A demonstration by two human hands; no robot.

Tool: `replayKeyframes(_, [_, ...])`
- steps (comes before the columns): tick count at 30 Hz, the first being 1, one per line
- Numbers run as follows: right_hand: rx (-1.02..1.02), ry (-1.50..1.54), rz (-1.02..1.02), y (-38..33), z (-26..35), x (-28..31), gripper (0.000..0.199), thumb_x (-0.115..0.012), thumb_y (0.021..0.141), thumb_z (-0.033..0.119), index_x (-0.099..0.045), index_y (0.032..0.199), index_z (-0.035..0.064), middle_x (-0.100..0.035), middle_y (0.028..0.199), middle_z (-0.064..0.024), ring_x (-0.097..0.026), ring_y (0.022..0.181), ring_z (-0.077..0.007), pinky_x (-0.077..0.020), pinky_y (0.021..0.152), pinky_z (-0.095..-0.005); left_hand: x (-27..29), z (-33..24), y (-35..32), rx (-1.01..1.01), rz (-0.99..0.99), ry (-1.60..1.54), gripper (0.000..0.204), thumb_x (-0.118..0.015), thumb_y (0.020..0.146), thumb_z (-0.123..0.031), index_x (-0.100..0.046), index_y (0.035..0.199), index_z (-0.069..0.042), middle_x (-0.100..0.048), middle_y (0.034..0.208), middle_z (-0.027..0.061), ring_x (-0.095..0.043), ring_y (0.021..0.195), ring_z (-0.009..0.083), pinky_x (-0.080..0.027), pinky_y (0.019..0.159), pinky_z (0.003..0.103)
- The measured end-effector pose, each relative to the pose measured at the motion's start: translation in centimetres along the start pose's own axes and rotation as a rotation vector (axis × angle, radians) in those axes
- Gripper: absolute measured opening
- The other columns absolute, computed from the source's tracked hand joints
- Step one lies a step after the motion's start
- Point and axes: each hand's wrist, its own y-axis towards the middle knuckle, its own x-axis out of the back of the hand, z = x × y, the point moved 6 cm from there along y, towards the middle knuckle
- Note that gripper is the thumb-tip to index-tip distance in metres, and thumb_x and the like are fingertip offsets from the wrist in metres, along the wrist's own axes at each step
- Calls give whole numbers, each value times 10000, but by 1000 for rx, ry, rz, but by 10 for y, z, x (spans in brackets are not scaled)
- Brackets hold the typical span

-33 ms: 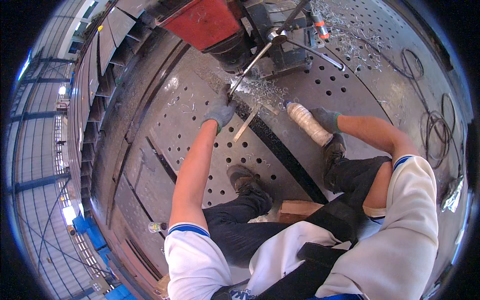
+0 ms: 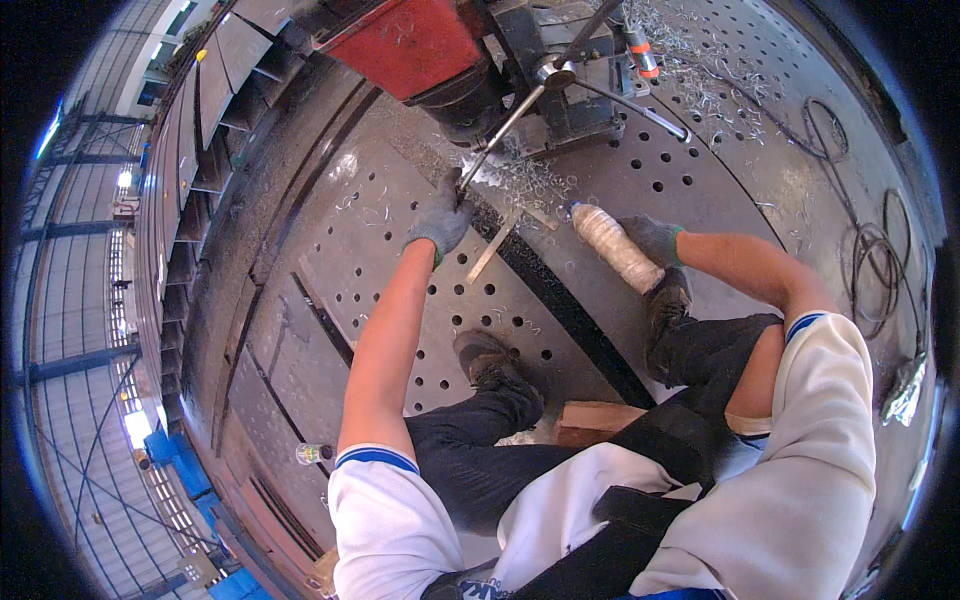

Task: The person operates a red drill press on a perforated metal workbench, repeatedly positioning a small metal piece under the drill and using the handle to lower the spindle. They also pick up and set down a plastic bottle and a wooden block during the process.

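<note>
My left hand (image 2: 440,222), in a grey glove, is closed around the end of a long metal feed lever (image 2: 512,122). That lever comes off the hub of a drill machine (image 2: 560,110) with a red housing (image 2: 395,48), standing on a perforated steel plate (image 2: 400,250). My right hand (image 2: 654,240), gloved too, grips a whitish plastic bottle (image 2: 615,246), its narrow blue-tipped end toward the drill. The bottle's lower end is by my shoe. Curly metal shavings (image 2: 535,185) lie under the drill. Its cutting tip is hard to make out behind the lever and housing.
A thin metal square (image 2: 492,248) lies between my hands, over a dark slot in the plate. Another lever (image 2: 640,108) sticks out right of the hub. An orange-banded cylinder (image 2: 642,52) stands beyond. Black cable (image 2: 880,255) coils at the right; a wooden block (image 2: 597,423) lies between my legs.
</note>
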Motion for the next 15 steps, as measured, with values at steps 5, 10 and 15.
replayKeyframes(5, [-213, 577, 76, -20, 46, 8, 328, -590, 1015, 178, -644, 1303, 30, -722, 1194, -88, -658, 1019, -168, -528, 923, -400, 10, -10, -11, 22, 34, 51, 686, -547, 969, -244, -286, 1572, -45, -516, 1486, 261, -515, 1361, 422, -403, 1144, 448])
replayKeyframes(10, [42, 55, 10, -34, 88, 31, 341, -636, 987, 186, -656, 1297, 47, -735, 1164, -96, -667, 982, -175, -526, 914, -402, 17, -32, -18, 35, 20, 109, 684, -549, 969, -224, -284, 1565, -20, -507, 1494, 264, -523, 1357, 417, -392, 1155, 444])
replayKeyframes(15, [-40, 173, 77, -10, 31, 9, 332, -654, 971, 178, -678, 1281, 61, -739, 1134, -92, -649, 969, -157, -517, 902, -399, 17, -39, -16, 77, 71, 55, 682, -552, 971, -220, -284, 1562, -8, -475, 1523, 261, -494, 1389, 404, -379, 1168, 436])
